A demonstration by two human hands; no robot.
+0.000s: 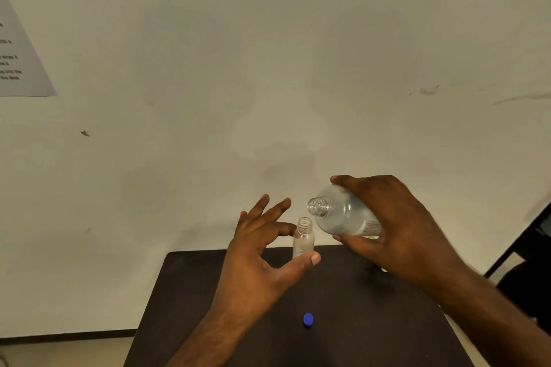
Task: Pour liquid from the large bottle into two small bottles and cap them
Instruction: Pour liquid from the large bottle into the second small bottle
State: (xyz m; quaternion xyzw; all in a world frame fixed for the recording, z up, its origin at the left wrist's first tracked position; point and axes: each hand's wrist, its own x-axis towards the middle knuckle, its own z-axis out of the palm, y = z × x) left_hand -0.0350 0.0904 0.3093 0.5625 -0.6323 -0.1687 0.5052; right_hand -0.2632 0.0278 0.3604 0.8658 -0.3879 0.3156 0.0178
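Partly hidden behind the right hand (396, 226), the large bottle (343, 213) showed only its neck and shoulder, its base covered by curled fingers gripping it. Its long axis lay tilted, the open mouth pointing toward nine o'clock, just above the small bottle (304, 237). That one stood upright at the table's (372, 322) twelve o'clock edge, pinched between the left hand's (259, 253) thumb and forefinger, other fingers spread. A blue cap (308, 320) lay toward six o'clock.

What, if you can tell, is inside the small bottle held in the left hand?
The small bottle is uncapped and looks clear; no liquid level is discernible. The left hand pinches it, its thumb covering the base, so the bottom is hidden.
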